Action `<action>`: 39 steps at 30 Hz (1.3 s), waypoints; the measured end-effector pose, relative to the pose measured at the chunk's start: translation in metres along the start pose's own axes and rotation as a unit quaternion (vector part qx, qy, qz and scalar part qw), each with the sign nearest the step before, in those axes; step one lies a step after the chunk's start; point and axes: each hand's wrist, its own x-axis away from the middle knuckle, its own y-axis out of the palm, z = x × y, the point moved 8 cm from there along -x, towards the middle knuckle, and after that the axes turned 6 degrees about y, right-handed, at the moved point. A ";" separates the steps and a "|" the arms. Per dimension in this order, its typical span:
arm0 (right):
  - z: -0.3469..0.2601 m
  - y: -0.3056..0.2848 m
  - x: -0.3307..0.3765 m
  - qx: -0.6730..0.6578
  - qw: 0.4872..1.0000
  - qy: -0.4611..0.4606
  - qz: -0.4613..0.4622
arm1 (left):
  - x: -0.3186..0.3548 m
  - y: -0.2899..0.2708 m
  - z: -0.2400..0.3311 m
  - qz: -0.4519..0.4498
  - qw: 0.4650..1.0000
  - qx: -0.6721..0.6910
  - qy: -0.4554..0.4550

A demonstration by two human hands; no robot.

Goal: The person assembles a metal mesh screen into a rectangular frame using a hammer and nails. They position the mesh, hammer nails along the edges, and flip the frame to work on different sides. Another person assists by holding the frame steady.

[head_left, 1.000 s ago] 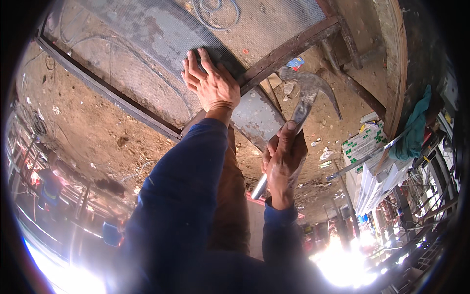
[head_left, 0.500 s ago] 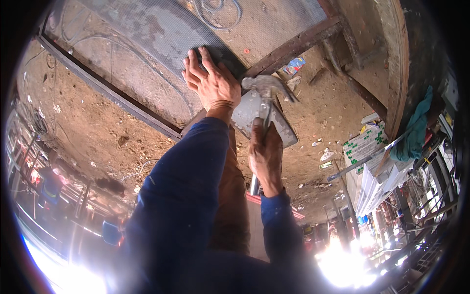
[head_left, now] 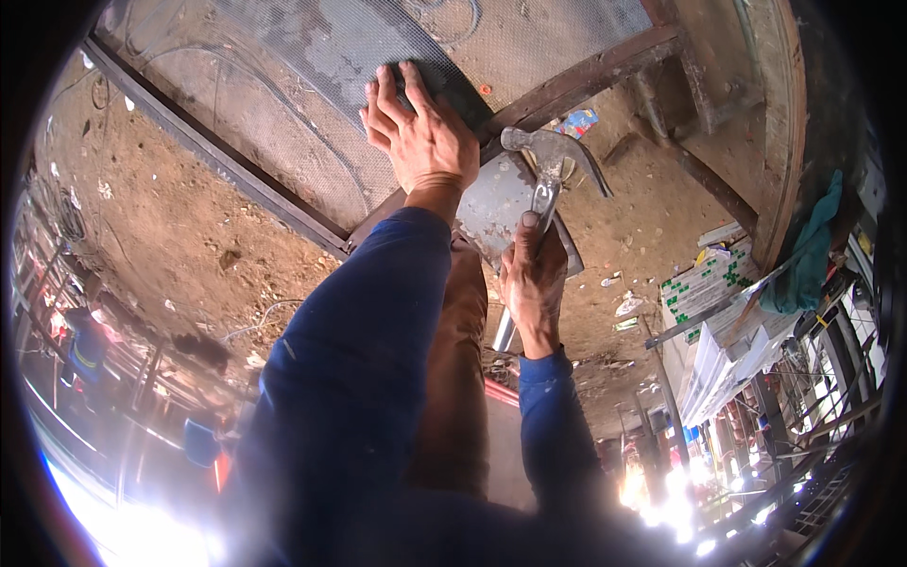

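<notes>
My left hand (head_left: 425, 137) lies with its fingers stretched out on a dark grey strip with worn, paler patches (head_left: 331, 52). That strip rests across a mesh panel inside a dark metal frame (head_left: 605, 71). My right hand (head_left: 536, 283) is wrapped round the metal handle of a claw hammer (head_left: 548, 156), thumb along the shaft. The hammer head is right of my left hand, by the frame's corner, its claw pointing right. Below the head is a flat grey plate with scuffed patches (head_left: 496, 203), partly covered by my right hand and the hammer.
Bare brown ground with scraps surrounds the frame. A frame bar (head_left: 217, 151) runs along the left, and a cable (head_left: 274, 90) lies near it. At right are a curved wooden edge (head_left: 786, 142), a teal cloth (head_left: 803, 250) and a white-and-green box (head_left: 704, 283). Strong glare sits low on both sides.
The hammer and my right hand have moved right, away from my left hand, showing more of the grey plate. My left hand stays on the strip. The whole view has shifted slightly.
</notes>
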 end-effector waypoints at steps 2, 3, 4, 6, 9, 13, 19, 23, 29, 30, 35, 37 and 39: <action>0.008 0.003 -0.003 -0.028 1.000 0.000 -0.009 | 0.001 -0.002 -0.001 0.020 1.000 -0.004 0.004; 0.010 0.005 -0.003 -0.054 0.998 -0.011 -0.005 | 0.001 -0.001 0.000 0.021 1.000 0.002 0.005; 0.011 0.006 -0.005 -0.065 0.998 -0.025 -0.003 | 0.003 0.001 0.001 0.022 1.000 0.007 0.005; 0.015 0.005 -0.007 -0.071 0.996 -0.055 0.005 | 0.006 -0.001 0.003 0.042 0.999 0.020 0.013; 0.009 0.003 -0.008 0.009 0.991 -0.123 0.046 | 0.006 -0.008 -0.001 0.067 0.997 0.043 0.021; -0.008 0.005 -0.003 0.064 0.982 -0.167 0.064 | 0.008 -0.016 -0.010 0.120 0.989 0.083 0.038; -0.016 0.004 0.000 0.060 0.971 -0.219 0.079 | 0.022 -0.026 -0.022 0.123 0.990 0.054 0.047; -0.013 -0.002 0.001 0.144 0.971 -0.184 0.054 | 0.025 -0.020 -0.026 0.086 0.995 0.044 0.014; -0.017 -0.014 0.007 0.080 0.960 -0.265 0.045 | 0.022 -0.015 -0.026 0.051 0.998 0.027 0.007; -0.018 -0.014 0.007 0.068 0.959 -0.272 0.042 | 0.023 -0.013 -0.026 0.048 0.998 0.027 0.008; -0.014 -0.006 -0.003 0.125 0.961 -0.243 0.042 | 0.023 -0.012 -0.025 0.044 0.999 0.023 0.007; -0.012 -0.006 -0.010 0.116 0.962 -0.245 0.038 | 0.021 -0.014 -0.024 0.048 0.998 0.027 0.009; -0.007 -0.014 -0.008 0.014 0.975 -0.222 0.024 | 0.021 -0.013 -0.025 0.049 0.998 0.026 0.005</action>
